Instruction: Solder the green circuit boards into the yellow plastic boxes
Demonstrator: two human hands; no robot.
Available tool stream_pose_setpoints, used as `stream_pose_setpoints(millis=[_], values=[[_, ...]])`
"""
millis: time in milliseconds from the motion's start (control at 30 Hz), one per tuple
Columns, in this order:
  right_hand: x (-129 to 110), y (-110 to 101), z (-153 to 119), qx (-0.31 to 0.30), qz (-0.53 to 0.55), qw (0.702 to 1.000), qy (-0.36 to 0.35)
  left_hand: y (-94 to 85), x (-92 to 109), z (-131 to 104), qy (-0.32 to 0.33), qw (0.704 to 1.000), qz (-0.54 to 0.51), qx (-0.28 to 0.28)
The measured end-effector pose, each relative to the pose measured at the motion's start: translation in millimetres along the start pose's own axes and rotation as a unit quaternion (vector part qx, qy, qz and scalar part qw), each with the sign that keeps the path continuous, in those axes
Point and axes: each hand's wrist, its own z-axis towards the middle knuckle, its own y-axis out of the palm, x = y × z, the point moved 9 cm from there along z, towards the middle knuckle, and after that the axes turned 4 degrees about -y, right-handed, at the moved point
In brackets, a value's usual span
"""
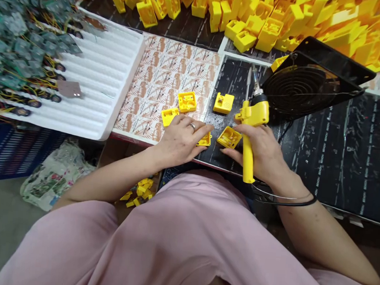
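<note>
Right hand: your right hand [263, 153] is wrapped shut around the handle of the yellow soldering gun [251, 133], tip pointing up and away from you — a grip that keeps the hot end clear of your fingers.
Left hand: your left hand [181, 138] lies flat with fingers loosely spread, pinning a small yellow housing [206, 139] against the table [339, 148] so it cannot slide.
Open housing: a second yellow shell [229, 137] sits just beside the gun handle, cavity up, touched by your right fingertips.
Spare shells: three more [186, 101] rest near your left hand, within reach.
Fan: the black fan [298, 87] stands tilted behind the gun — likely to draw fumes.
Stock: yellow housings pile [283, 19] along the far edge; circuit boards [21, 39] fill the white tray [106, 76] at left.
</note>
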Motion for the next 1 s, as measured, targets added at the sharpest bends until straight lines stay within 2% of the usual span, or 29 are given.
stream_pose_setpoints(millis=[33,100,200,300,367,433,500,567,667,767,833,933,1000], values=[[-4.2,1.9,-0.9,-0.011,-0.001,1.000,-0.017,-0.6,0.3,-1.1,-0.002,1.000,0.003,0.002],[-8.6,1.6,-3.5,-0.005,-0.052,0.999,-0.007,-0.7,1.9,-2.7,-0.004,1.000,0.007,0.008],[-17.0,-8.3,-9.3,0.035,-0.151,0.988,0.025,4.4,7.2,-1.2,0.007,1.000,-0.006,0.003],[-26.3,-20.8,-12.3,0.046,-0.179,0.983,0.008,5.8,7.7,3.0,0.032,0.999,-0.043,-0.012],[-22.0,-33.5,-11.8,0.061,-0.182,0.981,0.016,-5.1,-9.7,4.2,-0.003,0.999,-0.043,0.012],[-12.2,-41.8,-8.2,0.064,-0.156,0.985,0.031,-18.9,-41.9,-0.8,-0.091,0.995,-0.013,0.036],[-6.2,-42.2,-1.9,0.052,-0.112,0.992,0.022,-25.3,-72.4,-12.4,-0.165,0.986,0.015,0.024],[-5.7,-39.2,5.1,0.049,-0.077,0.996,-0.002,-23.4,-90.3,-24.2,-0.188,0.982,-0.001,-0.007],[-7.0,-28.5,15.2,0.038,-0.038,0.998,-0.026,-14.6,-98.4,-34.8,-0.198,0.970,-0.135,-0.049],[-1.1,-16.9,25.2,0.023,-0.017,1.000,-0.012,-3.2,-86.9,-31.4,-0.193,0.940,-0.259,-0.112],[5.2,-10.5,31.8,0.015,-0.023,1.000,-0.004,-0.4,-83.1,-25.2,-0.206,0.946,-0.210,-0.133],[13.9,-1.0,40.3,-0.006,-0.034,0.999,-0.015,-4.9,-93.8,-23.1,-0.263,0.955,0.001,-0.140],[20.7,3.7,45.2,-0.015,-0.035,0.999,-0.019,-14.1,-95.3,-24.7,-0.266,0.954,0.078,-0.110]])
